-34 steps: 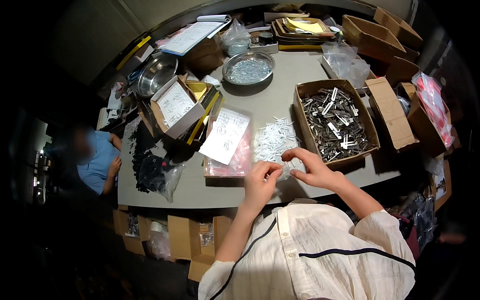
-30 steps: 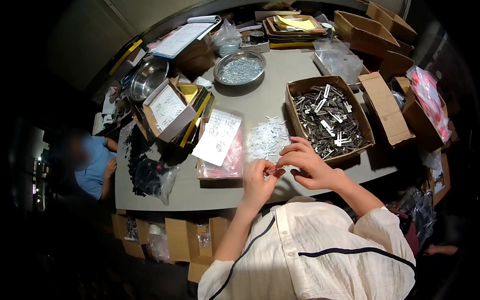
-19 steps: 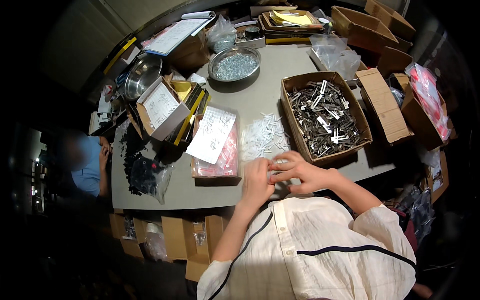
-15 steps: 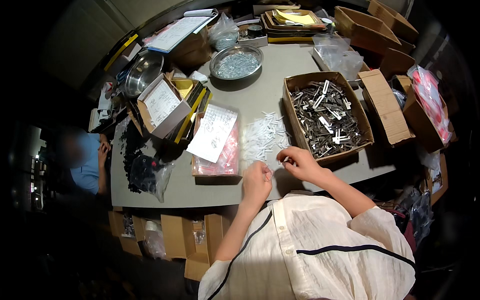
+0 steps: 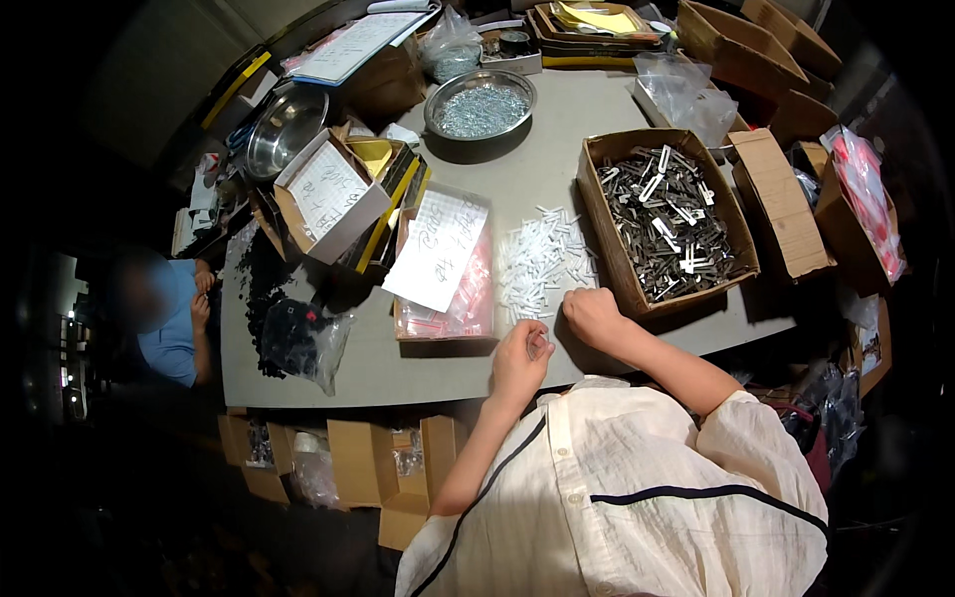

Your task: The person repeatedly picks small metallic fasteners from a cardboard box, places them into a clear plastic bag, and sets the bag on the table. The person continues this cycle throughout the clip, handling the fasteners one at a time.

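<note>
My left hand [image 5: 517, 364] is closed, its fingers curled toward the thumb at the front of the table. Something small may be in its pinch, too little to name. Just to its right, my right hand [image 5: 594, 316] rests at the near right edge of a heap of small white plastic pieces [image 5: 537, 261]. Its fingers are pressed together and bent down, so whatever they grip is hidden. Beyond that hand stands an open cardboard box [image 5: 599, 234] full of dark and silvery slotted metal strips [image 5: 665, 221].
Left of the heap is a box of pink-and-white bagged pieces [image 5: 463, 303] under a paper sheet [image 5: 438, 249]. A steel bowl [image 5: 480, 102] of small metal parts stands farther back. Black pieces [image 5: 264, 298] and a plastic bag [image 5: 323, 348] lie left. Another person [image 5: 171, 318] sits at far left.
My right hand has come down to the edge of the white heap, away from my left hand. My left hand stays nearly in place. The whole view has shifted slightly.
</note>
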`<action>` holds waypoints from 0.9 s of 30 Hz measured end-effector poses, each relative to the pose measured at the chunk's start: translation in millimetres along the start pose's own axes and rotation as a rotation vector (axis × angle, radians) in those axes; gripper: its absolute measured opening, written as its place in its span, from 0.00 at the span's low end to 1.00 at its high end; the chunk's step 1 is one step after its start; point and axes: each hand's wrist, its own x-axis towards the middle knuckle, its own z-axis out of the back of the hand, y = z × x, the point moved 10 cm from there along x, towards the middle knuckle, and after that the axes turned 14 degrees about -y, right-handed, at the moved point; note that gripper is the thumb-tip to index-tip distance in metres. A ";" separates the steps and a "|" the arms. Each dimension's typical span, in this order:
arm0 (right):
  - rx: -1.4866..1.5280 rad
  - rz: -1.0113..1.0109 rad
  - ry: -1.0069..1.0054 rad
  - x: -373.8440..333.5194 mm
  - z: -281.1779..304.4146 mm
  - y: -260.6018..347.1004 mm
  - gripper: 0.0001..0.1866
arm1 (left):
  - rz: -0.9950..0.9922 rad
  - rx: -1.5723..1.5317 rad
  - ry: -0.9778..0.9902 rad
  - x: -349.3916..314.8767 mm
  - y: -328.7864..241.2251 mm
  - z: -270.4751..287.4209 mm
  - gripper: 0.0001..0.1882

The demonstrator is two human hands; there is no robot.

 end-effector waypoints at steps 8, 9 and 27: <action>0.689 0.157 -0.286 3.1 139.8 49.6 0.08 | 0.148 -0.268 0.107 6.2 30.3 -26.6 0.12; 0.670 0.211 -0.256 1.2 143.7 57.0 0.09 | 0.162 -0.306 0.122 7.2 47.9 -38.6 0.12; -0.072 -0.042 -0.243 69.7 76.3 -173.3 0.08 | 0.024 -0.231 0.066 43.4 -37.6 -62.4 0.09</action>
